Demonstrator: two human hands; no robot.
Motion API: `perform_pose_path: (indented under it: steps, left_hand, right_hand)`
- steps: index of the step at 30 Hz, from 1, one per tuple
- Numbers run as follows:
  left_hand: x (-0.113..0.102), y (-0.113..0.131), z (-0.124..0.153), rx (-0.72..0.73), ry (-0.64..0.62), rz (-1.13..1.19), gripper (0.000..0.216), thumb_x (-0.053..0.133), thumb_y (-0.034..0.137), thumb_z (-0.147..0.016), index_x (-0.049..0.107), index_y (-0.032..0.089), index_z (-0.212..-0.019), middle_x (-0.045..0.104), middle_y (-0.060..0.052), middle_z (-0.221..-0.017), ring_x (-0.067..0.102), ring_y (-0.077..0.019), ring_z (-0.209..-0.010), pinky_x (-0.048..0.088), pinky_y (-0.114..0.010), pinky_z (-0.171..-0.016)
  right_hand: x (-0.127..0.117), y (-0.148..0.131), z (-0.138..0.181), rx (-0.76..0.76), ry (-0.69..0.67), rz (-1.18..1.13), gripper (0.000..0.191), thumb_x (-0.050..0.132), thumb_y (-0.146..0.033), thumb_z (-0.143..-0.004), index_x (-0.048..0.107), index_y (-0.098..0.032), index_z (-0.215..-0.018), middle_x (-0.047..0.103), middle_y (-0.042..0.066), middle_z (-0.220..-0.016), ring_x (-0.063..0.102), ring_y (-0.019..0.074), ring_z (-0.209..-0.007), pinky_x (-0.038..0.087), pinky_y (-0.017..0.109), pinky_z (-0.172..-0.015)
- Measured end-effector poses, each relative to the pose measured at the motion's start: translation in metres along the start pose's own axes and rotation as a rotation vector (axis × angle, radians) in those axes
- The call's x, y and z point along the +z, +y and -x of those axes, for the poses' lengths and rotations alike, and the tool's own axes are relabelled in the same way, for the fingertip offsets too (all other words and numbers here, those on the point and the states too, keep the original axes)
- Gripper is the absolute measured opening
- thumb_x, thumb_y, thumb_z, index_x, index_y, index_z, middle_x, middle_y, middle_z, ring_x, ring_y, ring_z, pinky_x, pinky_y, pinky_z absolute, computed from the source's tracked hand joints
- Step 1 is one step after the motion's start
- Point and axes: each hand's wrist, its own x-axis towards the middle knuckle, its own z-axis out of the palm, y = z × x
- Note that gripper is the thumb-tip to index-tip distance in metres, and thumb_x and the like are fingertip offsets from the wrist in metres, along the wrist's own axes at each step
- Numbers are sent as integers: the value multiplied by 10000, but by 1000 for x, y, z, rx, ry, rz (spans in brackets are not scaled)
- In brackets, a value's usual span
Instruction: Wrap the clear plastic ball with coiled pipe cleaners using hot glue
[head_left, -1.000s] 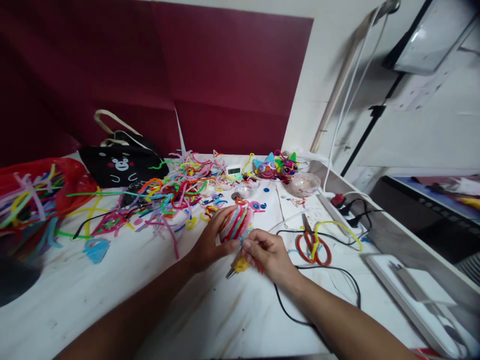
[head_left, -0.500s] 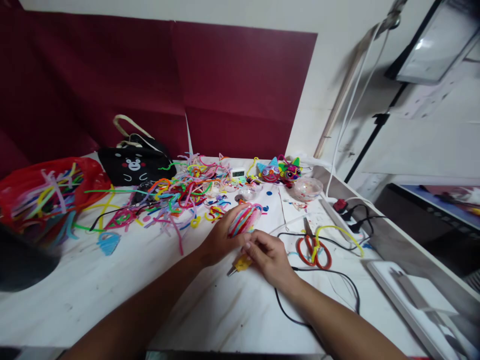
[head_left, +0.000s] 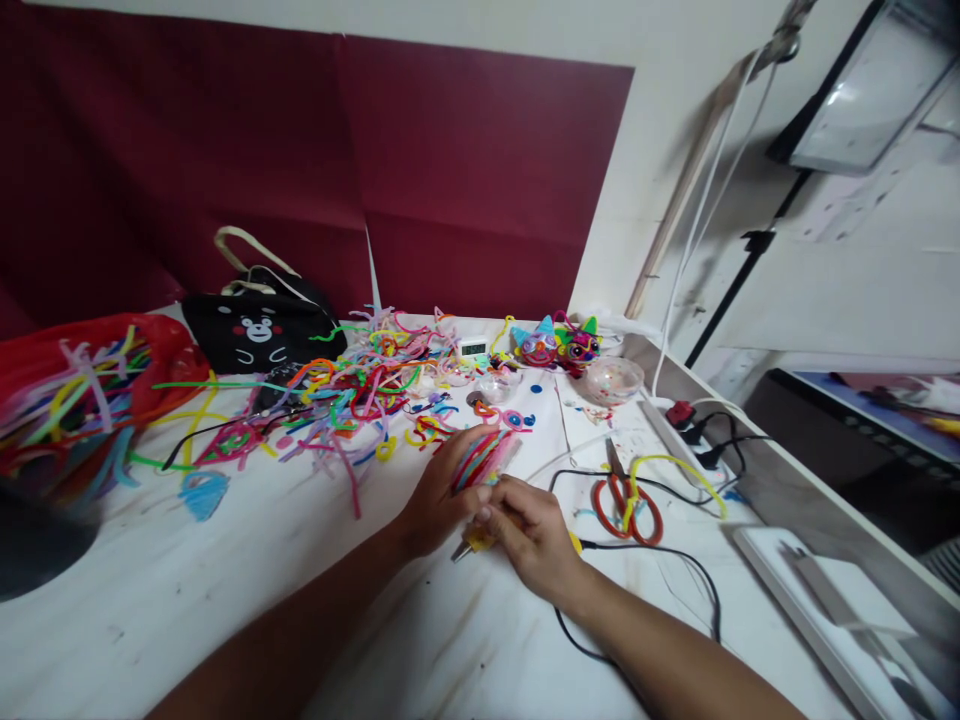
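My left hand (head_left: 439, 500) is closed around a rounded bundle of pipe cleaners (head_left: 491, 458) with red, pink and light blue strands. Against the bundle's near side, my right hand (head_left: 536, 530) has its thumb and fingers pinched together; what they grip is too small or hidden to make out. Below the hands is a yellow glue gun (head_left: 480, 542), its metal nozzle pointing toward the lower left. The right hand covers much of it, and a black cord leads off to the right. Orange-handled scissors (head_left: 626, 505) lie right of the hands, a yellow pipe cleaner (head_left: 671, 462) across them.
Loose pipe cleaners (head_left: 367, 385) cover the table's back. A red bag (head_left: 176, 345) of them and a black bag (head_left: 259, 335) stand left. Two finished cat-like figures (head_left: 559, 345), a clear bowl (head_left: 613, 378) and a small digital clock (head_left: 472, 348) sit behind. A power strip (head_left: 686, 440) lies right.
My left hand has tipped the bundle slightly and lowered it a little. The right fingers stay pinched beside it. The view has shifted slightly.
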Motion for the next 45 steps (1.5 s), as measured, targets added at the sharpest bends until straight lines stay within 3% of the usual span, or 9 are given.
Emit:
perform_pose_path:
  steps: [5,9,12,15,25,34,41,45]
  left_hand:
    - [-5,2,3,-3,-11,13,641,617,466,-811,466,221,-1384,542,-119,-1390,533,-356,-1241,411,-517,-1077]
    - [-9,9,2,48,-39,20,660,607,536,-826,458,218,-1384,533,-132,-1389,520,-363,-1256,416,-517,-1069]
    - [-9,8,1,166,-48,-69,615,593,511,-849,467,239,-1386,533,-122,-1360,496,-353,-1267,388,-520,-1086]
    - [-9,4,2,258,-55,-153,591,574,459,-863,445,274,-1409,508,-110,-1358,460,-344,-1285,367,-526,-1098]
    - [-12,4,4,353,-35,-301,689,596,356,-799,376,281,-1447,427,-130,-1386,445,-361,-1298,406,-537,-1064]
    - [-9,6,3,314,-31,-223,682,585,327,-778,388,266,-1428,481,-112,-1364,463,-344,-1281,382,-511,-1092]
    - [-9,9,6,115,-58,-74,668,627,392,-804,374,238,-1403,493,-117,-1364,501,-337,-1250,439,-470,-1045]
    - [-10,10,5,105,-51,-22,675,648,397,-800,382,242,-1401,509,-118,-1355,527,-337,-1232,471,-455,-1014]
  right_hand:
    - [-1,0,-1,120,-20,-195,157,708,-354,-836,714,-200,-804,631,8,-694,569,134,-612,466,264,-578]
    - [-6,-1,-5,246,31,-401,266,737,-423,-802,709,-202,-948,622,-26,-609,519,94,-478,414,204,-436]
    - [-8,-2,-8,314,96,-507,243,750,-419,-795,714,-187,-858,616,-32,-572,472,63,-427,350,172,-392]
    - [-6,-5,-11,366,137,-590,245,789,-391,-759,683,-175,-717,636,-22,-584,486,50,-434,369,167,-421]
    - [-5,-11,-11,428,132,-688,317,783,-413,-738,644,-158,-612,637,-1,-530,475,66,-399,310,168,-350]
    - [-4,-10,-10,464,152,-736,309,786,-396,-752,628,-156,-636,634,-11,-524,483,57,-412,353,158,-405]
    - [-2,-7,-11,475,189,-783,297,796,-398,-746,620,-168,-683,642,-15,-565,504,71,-435,345,162,-377]
    - [0,-8,-10,454,189,-794,287,796,-389,-754,628,-167,-684,643,-18,-561,492,63,-437,355,158,-395]
